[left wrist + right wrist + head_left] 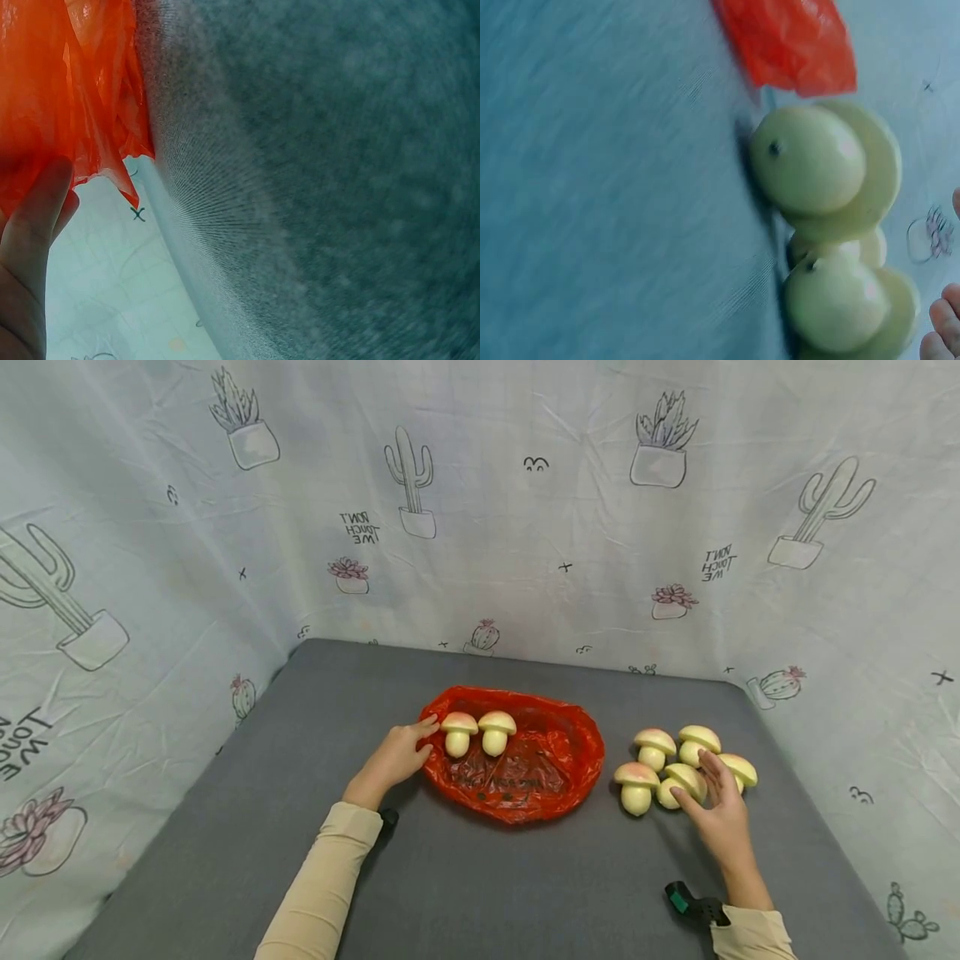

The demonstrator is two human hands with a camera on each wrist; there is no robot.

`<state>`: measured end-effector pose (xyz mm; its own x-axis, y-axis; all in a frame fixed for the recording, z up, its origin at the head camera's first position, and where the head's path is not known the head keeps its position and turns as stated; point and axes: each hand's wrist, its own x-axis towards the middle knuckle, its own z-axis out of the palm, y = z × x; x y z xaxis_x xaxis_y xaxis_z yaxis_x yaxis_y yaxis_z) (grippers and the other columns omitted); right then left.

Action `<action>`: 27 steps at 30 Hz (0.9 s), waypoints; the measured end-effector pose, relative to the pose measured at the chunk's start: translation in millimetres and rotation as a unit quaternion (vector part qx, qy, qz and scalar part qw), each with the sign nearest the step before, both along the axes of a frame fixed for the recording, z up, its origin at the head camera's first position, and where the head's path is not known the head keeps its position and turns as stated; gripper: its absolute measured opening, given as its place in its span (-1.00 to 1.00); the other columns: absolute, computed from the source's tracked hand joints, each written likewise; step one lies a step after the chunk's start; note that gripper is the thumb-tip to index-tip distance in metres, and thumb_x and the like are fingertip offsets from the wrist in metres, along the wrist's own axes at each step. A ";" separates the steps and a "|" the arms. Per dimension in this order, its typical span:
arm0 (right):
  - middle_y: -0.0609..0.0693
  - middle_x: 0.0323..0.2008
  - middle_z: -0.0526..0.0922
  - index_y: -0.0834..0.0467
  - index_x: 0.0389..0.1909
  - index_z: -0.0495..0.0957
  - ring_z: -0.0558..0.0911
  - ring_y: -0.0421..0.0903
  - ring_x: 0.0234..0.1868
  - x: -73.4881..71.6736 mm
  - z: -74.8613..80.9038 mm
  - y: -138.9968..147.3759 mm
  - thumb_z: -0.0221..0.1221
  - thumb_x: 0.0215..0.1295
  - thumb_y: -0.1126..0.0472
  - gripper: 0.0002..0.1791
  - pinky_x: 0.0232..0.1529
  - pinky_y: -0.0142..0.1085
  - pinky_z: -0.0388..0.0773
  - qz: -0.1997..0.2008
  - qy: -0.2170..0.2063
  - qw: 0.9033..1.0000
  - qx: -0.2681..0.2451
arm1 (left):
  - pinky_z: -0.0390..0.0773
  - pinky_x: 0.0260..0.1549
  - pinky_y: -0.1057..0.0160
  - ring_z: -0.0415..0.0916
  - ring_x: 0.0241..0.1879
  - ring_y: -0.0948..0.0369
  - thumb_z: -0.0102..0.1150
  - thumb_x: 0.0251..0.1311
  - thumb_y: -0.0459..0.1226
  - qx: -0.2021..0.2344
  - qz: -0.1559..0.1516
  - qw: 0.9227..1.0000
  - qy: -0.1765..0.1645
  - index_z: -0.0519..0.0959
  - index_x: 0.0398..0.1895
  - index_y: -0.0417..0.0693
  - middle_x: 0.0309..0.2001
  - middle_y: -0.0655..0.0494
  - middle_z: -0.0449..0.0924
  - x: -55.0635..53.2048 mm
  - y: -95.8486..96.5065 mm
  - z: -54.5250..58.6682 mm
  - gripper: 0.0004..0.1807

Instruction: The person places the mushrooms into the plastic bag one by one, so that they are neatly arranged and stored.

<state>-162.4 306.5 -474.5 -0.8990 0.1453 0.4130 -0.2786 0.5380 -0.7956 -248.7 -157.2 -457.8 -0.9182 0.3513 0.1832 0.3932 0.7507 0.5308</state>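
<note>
1. We found the right hand (pixel 722 817) above a close group, thumb and fingers spread wide about a tilted mushroom (pixel 685 782); we could not tell whether they touched it.
2. We judged that thumb and fingers were best closed evenly on opposite sides of that one cap; too broad a grasp risked catching a neighbour as well.
3. We counted four neighbouring mushrooms (pixel 636 789) around it on the grey table (pixel 487 893); in our judgement a straight lift suited this packing better than a sideways drag, which could have set the others rolling.
4. We noted the left hand (pixel 396 756) at the left side of the red plastic bag (pixel 517 816), well apart from the group; it pinched the thin wall between thumb and fingers.
5. We judged a light, steady pinch right for this wall; a hard pull might have folded it inward or disturbed the two mushrooms (pixel 495 739) inside, side by side near that hand.
6. We saw the open bag between the hands; beyond the table hung a pale curtain (pixel 480 527) printed with potted cacti.
</note>
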 end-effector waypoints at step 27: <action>0.51 0.35 0.04 0.42 0.44 -0.13 0.12 0.42 0.32 -1.9 -18.6 12.0 0.33 0.10 0.22 0.04 0.32 -0.06 0.12 -0.012 -0.118 0.991 0.057 | 0.36 -0.37 0.23 0.47 -0.32 0.07 0.11 0.12 -0.45 0.002 -0.001 1.000 0.008 0.46 0.20 -0.31 0.29 -0.15 0.37 -2.2 -0.6 -3.6 -0.50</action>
